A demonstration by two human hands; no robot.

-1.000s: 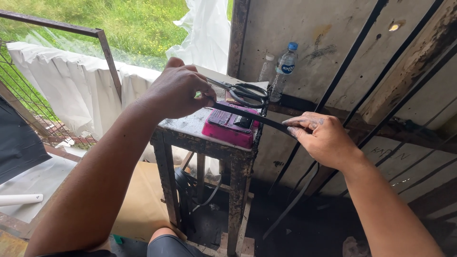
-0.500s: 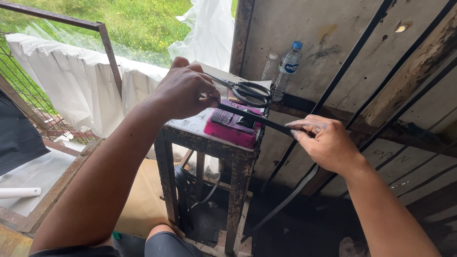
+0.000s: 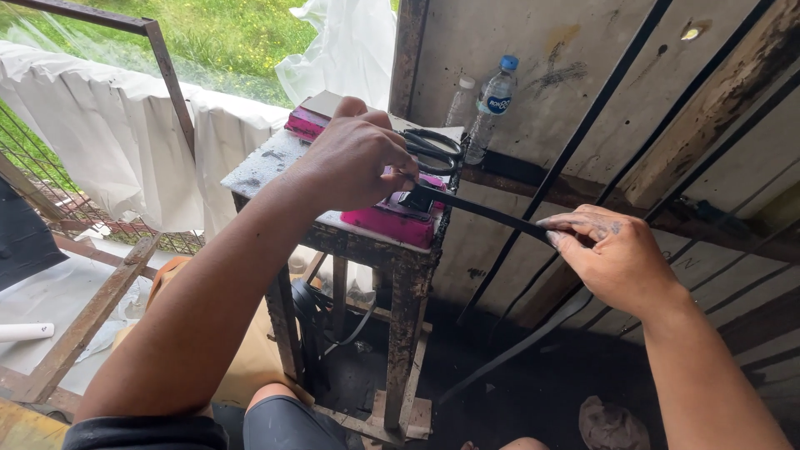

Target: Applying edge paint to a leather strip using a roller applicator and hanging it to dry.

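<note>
Left hand (image 3: 354,162) clenched over the black strap (image 3: 483,214) at the pink block (image 3: 392,218) on the desk's (image 3: 258,162) right edge. Right hand (image 3: 612,258) off that edge, fingers (image 3: 571,223) pinching the strap taut. Black scissors (image 3: 437,150) and a water bottle (image 3: 493,104) at the far right corner.

Small rusty metal stand (image 3: 405,275) with a pale, paint-spattered top. Directly on top: a pink block (image 3: 392,218) at the near edge, a second pink block (image 3: 305,122) at the far corner, black-handled scissors (image 3: 435,148) toward the back, and a clear plastic water bottle (image 3: 493,100) with a blue cap upright by the wall.
</note>
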